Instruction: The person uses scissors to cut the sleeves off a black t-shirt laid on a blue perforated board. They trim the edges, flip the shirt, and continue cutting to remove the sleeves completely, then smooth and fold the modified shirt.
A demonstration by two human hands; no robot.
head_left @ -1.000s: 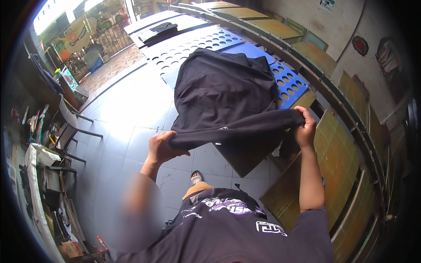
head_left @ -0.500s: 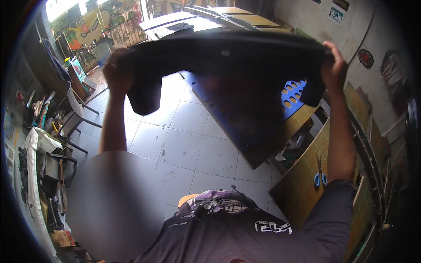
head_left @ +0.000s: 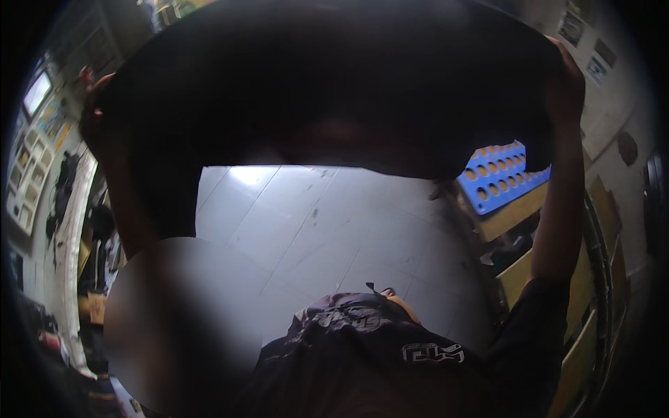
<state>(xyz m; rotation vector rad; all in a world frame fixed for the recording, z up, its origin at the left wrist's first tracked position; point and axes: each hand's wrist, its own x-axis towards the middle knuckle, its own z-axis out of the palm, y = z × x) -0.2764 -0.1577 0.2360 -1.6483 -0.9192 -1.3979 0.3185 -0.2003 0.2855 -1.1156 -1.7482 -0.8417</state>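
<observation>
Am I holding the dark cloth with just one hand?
No, the left hand grips the dark cloth at one side, the right hand at the other.

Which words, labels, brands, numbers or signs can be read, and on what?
Worn dark T-shirt: white chest logo, not copied here; lower lettering, blurred.
Wall posters: too small and blurred to read.
Held black garment: nothing legible can be made out.

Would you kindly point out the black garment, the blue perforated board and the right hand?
Black garment [head_left: 334, 90]: head view, middle of the raised cloth.
Blue perforated board [head_left: 497, 177]: head view, face between its holes.
Right hand [head_left: 567, 89]: head view, middle of the hand.
</observation>
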